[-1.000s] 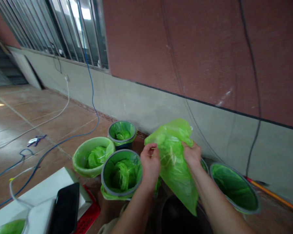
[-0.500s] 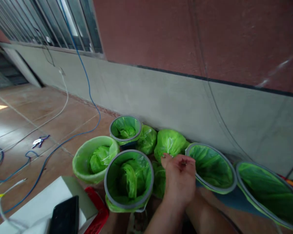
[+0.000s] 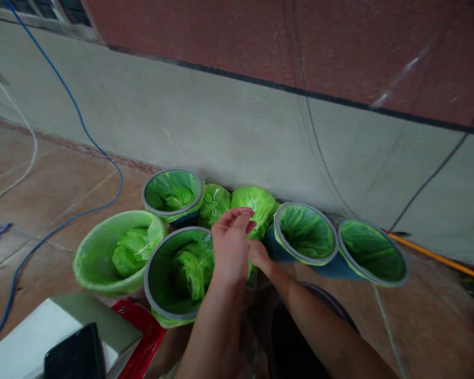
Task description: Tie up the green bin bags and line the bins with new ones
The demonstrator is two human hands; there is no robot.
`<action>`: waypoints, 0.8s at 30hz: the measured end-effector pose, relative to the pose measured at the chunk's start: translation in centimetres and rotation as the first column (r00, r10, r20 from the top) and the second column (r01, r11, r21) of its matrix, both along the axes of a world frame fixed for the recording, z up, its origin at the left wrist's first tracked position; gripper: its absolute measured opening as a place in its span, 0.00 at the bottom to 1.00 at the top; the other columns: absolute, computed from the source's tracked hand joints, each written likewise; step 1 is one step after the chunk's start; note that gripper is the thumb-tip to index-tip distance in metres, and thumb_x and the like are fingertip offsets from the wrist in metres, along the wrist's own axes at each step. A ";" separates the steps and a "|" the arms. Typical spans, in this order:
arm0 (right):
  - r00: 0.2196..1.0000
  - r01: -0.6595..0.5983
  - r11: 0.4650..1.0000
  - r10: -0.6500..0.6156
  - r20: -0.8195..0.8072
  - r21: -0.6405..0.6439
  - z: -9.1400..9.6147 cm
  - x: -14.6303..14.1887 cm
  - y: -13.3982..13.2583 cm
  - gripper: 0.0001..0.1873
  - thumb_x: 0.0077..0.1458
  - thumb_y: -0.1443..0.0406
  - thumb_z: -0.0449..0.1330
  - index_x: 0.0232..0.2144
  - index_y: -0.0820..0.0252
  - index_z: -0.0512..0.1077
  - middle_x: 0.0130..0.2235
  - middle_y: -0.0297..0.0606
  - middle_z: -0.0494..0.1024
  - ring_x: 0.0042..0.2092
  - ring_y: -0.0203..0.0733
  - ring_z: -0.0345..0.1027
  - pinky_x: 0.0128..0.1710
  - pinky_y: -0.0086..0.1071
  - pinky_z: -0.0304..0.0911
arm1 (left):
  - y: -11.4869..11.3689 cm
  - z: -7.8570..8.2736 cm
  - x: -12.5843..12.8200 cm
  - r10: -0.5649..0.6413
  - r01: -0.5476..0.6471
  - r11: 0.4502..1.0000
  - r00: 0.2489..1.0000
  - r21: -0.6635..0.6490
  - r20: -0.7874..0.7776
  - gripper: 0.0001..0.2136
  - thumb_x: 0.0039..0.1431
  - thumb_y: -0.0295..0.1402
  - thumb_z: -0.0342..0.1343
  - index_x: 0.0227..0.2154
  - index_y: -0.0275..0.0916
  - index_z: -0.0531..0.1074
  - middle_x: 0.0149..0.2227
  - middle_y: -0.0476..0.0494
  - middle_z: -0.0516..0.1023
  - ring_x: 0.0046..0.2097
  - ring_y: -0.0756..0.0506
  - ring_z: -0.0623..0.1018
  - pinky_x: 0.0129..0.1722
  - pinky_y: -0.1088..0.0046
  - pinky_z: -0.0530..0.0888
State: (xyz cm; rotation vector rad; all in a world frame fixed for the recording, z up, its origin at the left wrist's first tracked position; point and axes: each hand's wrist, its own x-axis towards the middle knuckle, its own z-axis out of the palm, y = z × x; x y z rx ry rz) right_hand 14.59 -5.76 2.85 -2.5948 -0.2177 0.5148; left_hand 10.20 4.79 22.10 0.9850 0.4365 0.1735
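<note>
My left hand (image 3: 231, 245) hovers over a cluster of bins, its fingers drawn together in a loose pinch just in front of a tied green bag (image 3: 258, 202). What the fingers hold, if anything, is not visible. My right hand (image 3: 259, 256) lies just behind and under the left, and its fingers are hidden. A grey-rimmed bin lined with a green bag (image 3: 177, 268) stands directly left of the hands. A tilted lined bin (image 3: 306, 234) stands right of them. A dark round bin (image 3: 304, 337) sits below my forearms.
Another lined bin (image 3: 173, 190) and a second tied bag (image 3: 215, 202) stand against the wall. A pale green bucket (image 3: 114, 252) is at the left and a tilted lined bin (image 3: 373, 252) at the right. A white box with a black phone (image 3: 75, 358), a red basket (image 3: 140, 337), a blue cable (image 3: 102, 152) and an orange stick (image 3: 430, 253) are nearby.
A second ago both hands held up a loose green bag; it is no longer raised. The hands have dropped together in front of the tied bags, and the view has tilted down and right.
</note>
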 end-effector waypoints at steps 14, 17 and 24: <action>0.996 0.086 0.873 -0.074 -0.045 0.481 4.2 0.0 -2.0 0.20 0.61 0.59 0.44 0.42 0.60 0.73 0.43 0.41 0.78 0.44 0.42 0.71 0.45 0.34 0.66 | 0.9 -1.0 -0.4 -0.021 0.022 0.938 1.000 0.346 -0.007 0.12 0.48 0.34 0.58 0.35 0.34 0.74 0.36 0.42 0.78 0.37 0.47 0.76 0.41 0.69 0.72; 0.990 0.139 0.718 -0.080 -0.117 0.682 8.7 -0.7 -1.4 0.20 0.59 0.57 0.48 0.41 0.62 0.74 0.39 0.40 0.79 0.40 0.42 0.71 0.44 0.35 0.66 | 1.0 -1.7 -0.7 -0.091 0.082 0.685 0.995 0.724 -0.027 0.23 0.44 0.26 0.60 0.48 0.36 0.72 0.50 0.36 0.74 0.50 0.41 0.74 0.51 0.64 0.69; 0.998 0.057 0.438 0.006 -0.066 0.897 15.3 -1.3 -3.0 0.29 0.52 0.59 0.59 0.57 0.53 0.64 0.50 0.40 0.75 0.49 0.44 0.69 0.49 0.38 0.64 | 1.7 -0.2 -1.8 -0.092 0.185 0.427 0.983 0.885 -0.161 0.15 0.51 0.24 0.51 0.42 0.35 0.74 0.33 0.40 0.79 0.36 0.43 0.77 0.41 0.68 0.71</action>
